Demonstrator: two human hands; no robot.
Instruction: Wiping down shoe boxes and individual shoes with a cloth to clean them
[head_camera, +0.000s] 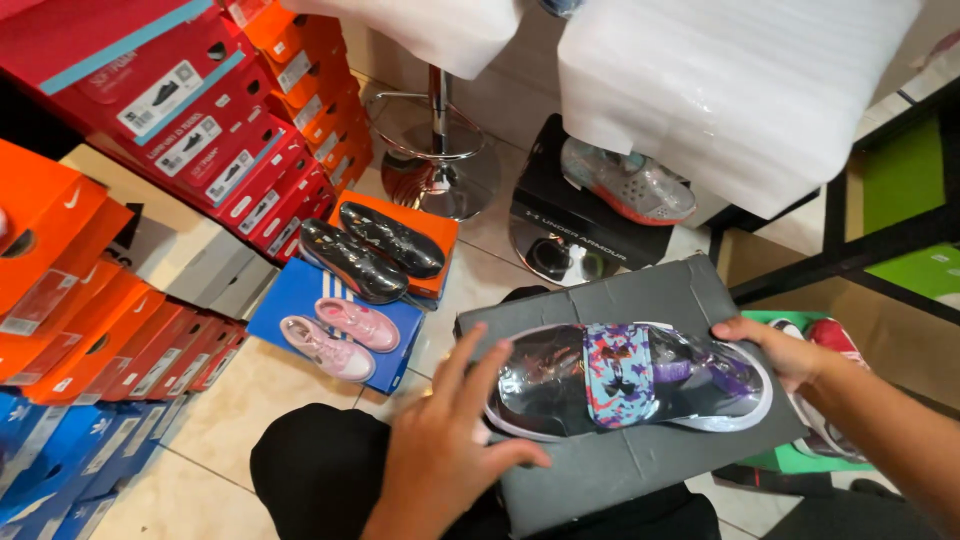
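Hands frame a plastic-wrapped slide sandal (630, 378) lying across the grey box (640, 460) on the lap, left hand (440, 450) spread wide at its heel, right hand (775, 350) pinching the far end; slick wrap could let it slide off the box's edge.

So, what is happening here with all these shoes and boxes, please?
A person sits on the floor with a grey shoe box on the lap. A slide sandal wrapped in clear plastic lies on the box. The left hand touches the sandal's near end, and the right hand holds its far end. Around them stand stacks of orange boxes and red boxes. A pink pair of shoes lies on a blue box.
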